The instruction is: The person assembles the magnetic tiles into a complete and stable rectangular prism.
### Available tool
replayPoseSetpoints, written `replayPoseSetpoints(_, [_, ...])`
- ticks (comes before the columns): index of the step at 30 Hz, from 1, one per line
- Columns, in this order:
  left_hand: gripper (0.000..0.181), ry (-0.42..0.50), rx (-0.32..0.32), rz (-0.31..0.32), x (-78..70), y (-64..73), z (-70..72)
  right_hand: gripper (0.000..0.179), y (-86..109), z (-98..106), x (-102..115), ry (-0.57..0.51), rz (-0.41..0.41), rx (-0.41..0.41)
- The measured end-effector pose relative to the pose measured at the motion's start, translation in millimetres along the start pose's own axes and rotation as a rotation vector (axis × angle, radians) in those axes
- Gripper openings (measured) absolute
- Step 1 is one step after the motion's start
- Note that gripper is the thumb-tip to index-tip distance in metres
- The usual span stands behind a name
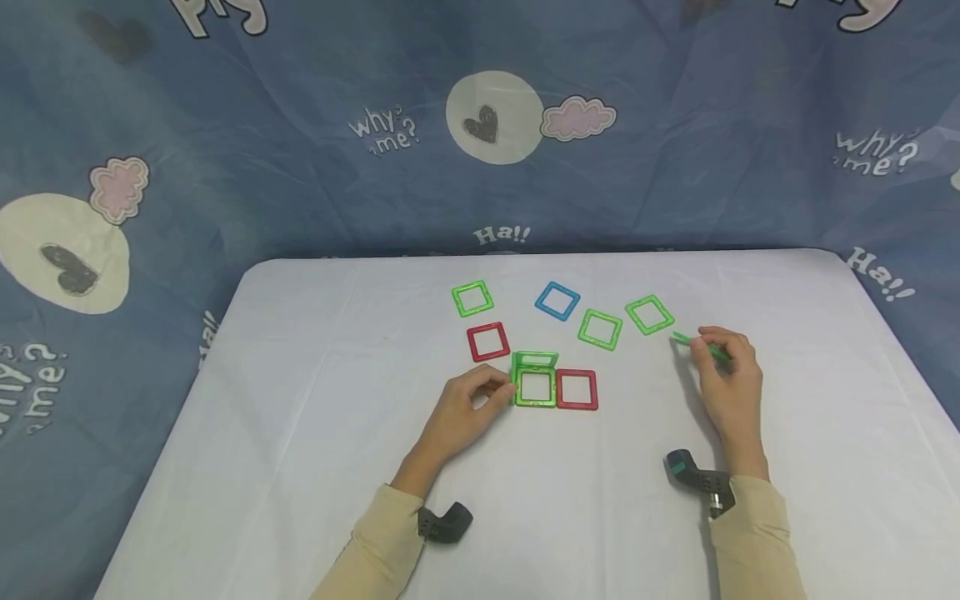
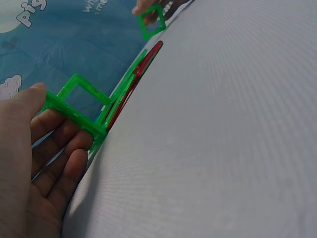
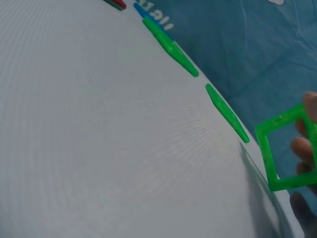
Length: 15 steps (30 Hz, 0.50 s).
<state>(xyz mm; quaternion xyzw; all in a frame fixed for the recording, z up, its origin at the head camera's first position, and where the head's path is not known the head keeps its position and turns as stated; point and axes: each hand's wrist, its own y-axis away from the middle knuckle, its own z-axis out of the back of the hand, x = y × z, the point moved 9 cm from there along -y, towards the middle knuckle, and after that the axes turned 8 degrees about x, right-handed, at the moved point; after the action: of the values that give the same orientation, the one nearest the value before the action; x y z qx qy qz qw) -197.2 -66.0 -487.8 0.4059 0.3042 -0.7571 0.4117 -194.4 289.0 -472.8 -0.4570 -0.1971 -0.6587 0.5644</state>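
Note:
My left hand (image 1: 461,417) pinches an upright green square frame tile (image 2: 72,112) between thumb and fingers. That tile stands along the left side of a flat green square tile (image 1: 536,404). A second green tile (image 1: 535,354) rises at the back of the flat one, and a red square tile (image 1: 577,407) lies against its right side. Over at the right, my right hand (image 1: 733,387) holds another green square tile (image 3: 266,156) by one side, thumb and fingers gripping it raised above the white table, apart from the other tiles.
Behind the joined tiles lie loose square tiles: a red one (image 1: 471,343), a blue one (image 1: 546,297) and several green ones, such as the one (image 1: 583,323) at the middle right. The white tabletop (image 1: 337,375) ends at a blue printed cloth (image 1: 315,183).

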Motion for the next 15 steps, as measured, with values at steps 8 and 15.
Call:
replayPoseSetpoints(8, [0.016, -0.001, -0.003, 0.003, -0.5, 0.4, 0.1, 0.037, 4.5, 23, -6, -0.016, -0.06, -0.205])
replayPoseSetpoints(15, [0.011, 0.0, 0.0, 0.002, -2.3, 0.2, 0.6, 0.035, 7.5, 36, -11, -0.035, -0.102, -0.333])
